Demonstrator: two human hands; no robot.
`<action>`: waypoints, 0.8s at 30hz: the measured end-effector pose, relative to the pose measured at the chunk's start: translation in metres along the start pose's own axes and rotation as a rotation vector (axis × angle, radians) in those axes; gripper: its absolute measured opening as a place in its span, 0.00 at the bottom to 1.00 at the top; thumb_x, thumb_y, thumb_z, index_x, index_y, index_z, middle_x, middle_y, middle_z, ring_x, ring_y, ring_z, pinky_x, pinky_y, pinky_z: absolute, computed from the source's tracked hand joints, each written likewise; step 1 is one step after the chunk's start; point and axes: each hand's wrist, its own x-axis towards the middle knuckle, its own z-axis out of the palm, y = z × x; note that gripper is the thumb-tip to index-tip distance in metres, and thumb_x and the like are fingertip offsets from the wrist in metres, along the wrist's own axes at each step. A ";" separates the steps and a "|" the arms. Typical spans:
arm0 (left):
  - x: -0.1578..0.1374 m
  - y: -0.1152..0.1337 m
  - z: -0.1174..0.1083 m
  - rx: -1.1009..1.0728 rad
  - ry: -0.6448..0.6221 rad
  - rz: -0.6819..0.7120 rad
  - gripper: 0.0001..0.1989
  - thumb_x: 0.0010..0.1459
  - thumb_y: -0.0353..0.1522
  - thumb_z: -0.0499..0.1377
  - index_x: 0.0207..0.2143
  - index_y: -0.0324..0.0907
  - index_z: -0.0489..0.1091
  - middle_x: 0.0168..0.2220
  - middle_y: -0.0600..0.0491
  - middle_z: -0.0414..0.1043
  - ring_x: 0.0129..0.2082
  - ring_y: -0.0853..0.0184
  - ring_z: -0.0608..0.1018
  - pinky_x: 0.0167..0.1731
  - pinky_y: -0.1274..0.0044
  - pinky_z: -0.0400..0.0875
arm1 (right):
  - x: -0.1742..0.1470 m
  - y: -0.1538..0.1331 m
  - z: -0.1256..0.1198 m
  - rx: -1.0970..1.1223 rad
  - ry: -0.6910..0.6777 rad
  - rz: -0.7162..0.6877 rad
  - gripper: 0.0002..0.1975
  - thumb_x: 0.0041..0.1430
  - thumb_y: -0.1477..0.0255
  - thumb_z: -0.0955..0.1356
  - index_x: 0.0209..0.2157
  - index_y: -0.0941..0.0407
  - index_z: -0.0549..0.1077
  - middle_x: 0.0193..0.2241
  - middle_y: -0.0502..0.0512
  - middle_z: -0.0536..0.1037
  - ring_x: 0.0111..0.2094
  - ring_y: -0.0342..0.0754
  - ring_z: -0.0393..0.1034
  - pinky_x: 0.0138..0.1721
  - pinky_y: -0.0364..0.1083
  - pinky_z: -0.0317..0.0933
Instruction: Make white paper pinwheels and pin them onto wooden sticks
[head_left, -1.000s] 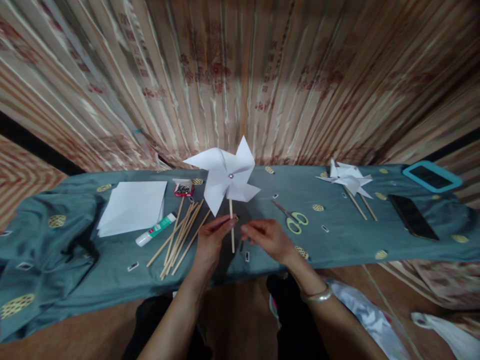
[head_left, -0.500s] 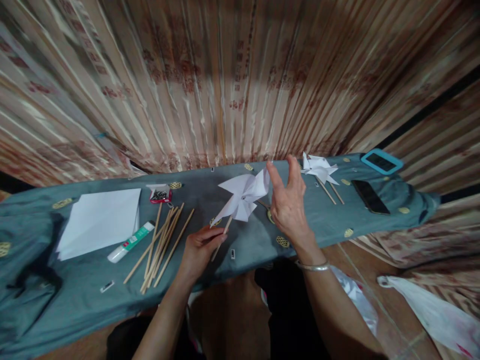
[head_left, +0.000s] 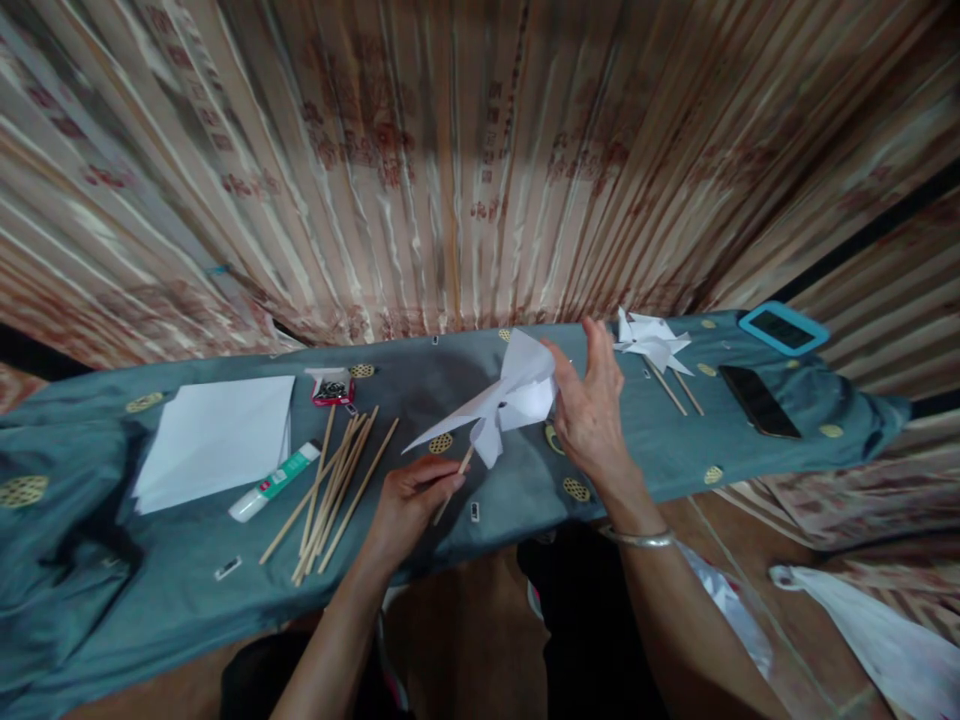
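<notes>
A white paper pinwheel [head_left: 501, 405] on a thin wooden stick is held over the middle of the table. My left hand [head_left: 416, 500] pinches the stick below the paper blades. Beside the right-hand blade is my right hand [head_left: 591, 405], its fingers spread apart and one fingertip at or touching the paper's edge. Nothing is gripped in it. Two more paper pinwheels [head_left: 652, 340] lie together to the right, their sticks pointing toward me.
On the left lie a stack of white paper [head_left: 217, 440], a glue stick [head_left: 274, 482], several wooden sticks [head_left: 337, 500] and an open red box of small dark pieces [head_left: 332, 388]. A phone [head_left: 759, 400] and a blue-framed device [head_left: 784, 328] rest far right. A curtain [head_left: 450, 180] hangs behind the table.
The pinwheel's blades have turned to a different angle, one now pointing long to the left. My right hand has stayed beside them. The view has shifted slightly.
</notes>
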 end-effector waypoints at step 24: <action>0.001 0.007 -0.007 -0.150 0.177 -0.036 0.09 0.41 0.35 0.68 0.28 0.44 0.81 0.31 0.51 0.80 0.35 0.64 0.78 0.38 0.74 0.71 | 0.002 -0.030 -0.045 0.694 -0.274 0.076 0.16 0.60 0.80 0.59 0.34 0.56 0.77 0.30 0.52 0.80 0.30 0.44 0.76 0.36 0.44 0.70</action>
